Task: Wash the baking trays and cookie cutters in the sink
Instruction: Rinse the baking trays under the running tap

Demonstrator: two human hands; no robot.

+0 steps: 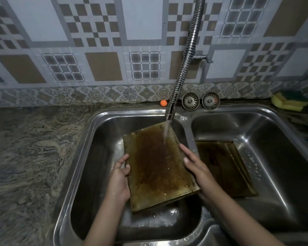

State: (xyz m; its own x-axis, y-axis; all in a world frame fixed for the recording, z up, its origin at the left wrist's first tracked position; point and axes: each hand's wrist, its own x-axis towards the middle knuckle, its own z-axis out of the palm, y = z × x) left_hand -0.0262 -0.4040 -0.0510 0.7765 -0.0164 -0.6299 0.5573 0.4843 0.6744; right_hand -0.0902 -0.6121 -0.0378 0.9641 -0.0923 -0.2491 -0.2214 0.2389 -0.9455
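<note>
A stainless double sink [75, 157] is set into a marbled stone counter [25, 148], below a wall of patterned tiles [96, 32]. Over the left basin a brown-stained baking tray [155, 167] is held tilted, its far edge raised toward the faucet. A flexible metal faucet hose [188, 55] curves down from the wall, and water [166, 132] from its nozzle falls onto the tray's upper right part. A second dark baking tray [226, 167] lies in the right basin, leaning against its left side. The left hand [120, 178] grips the held tray's left edge, thumb curled over the rim. The right hand [194, 164] lies along the tray's right edge with fingers nearly straight; whether they curl under it cannot be told. Two round sink strainers [190, 101] stand against the backsplash behind the divider. A yellow-and-green sponge [290, 101] sits at the far right corner. A small orange ball [163, 103] rests left of the nozzle.
</note>
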